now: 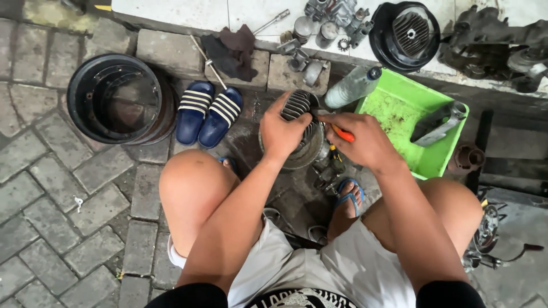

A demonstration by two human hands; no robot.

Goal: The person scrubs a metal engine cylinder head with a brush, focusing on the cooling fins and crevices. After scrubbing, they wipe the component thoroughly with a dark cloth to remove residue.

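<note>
The left hand [282, 134] is closed over a finned cylinder [298, 105], which sits on a round metal pan [305, 153] on the brick floor [51, 188]. The right hand [365, 142], just right of the cylinder, pinches an orange-handled tool [344, 134] against it. A green tray [399, 108] lies further right, blue slippers [208, 114] to the left.

We crouch over the finned engine part [297, 108], our left hand [282, 134] on it and our right hand [365, 142] just beside it to the right. Left of it lie the sandals [208, 114], and further left the tub [117, 97]. To the right sits the tray [399, 108], with the bottle [353, 86] between tray and engine part. Behind, on the ledge [182, 14], lie a rag [234, 51] and a round cover [405, 35].
</note>
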